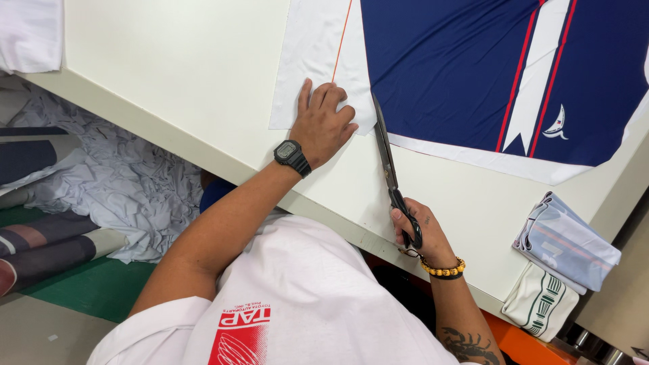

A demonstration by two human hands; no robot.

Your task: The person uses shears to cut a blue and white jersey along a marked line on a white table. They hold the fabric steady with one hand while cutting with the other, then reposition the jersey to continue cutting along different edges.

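My left hand (323, 123), with a black digital watch on the wrist, presses flat on the white margin of a printed fabric sheet (466, 61) lying on the cream table (169, 81). The sheet is navy with red and white stripes. My right hand (418, 230), wearing a yellow bead bracelet, grips the black handles of long scissors (387, 152). The blades point away from me along the edge of the navy print, right beside my left hand's fingers.
Folded printed fabric pieces (564, 243) hang over the table's near edge at right. A heap of crumpled white offcuts (115, 182) lies on the floor at left, beside rolled fabric (40, 250) on a green mat. Another white cloth (30, 34) sits at the far-left corner.
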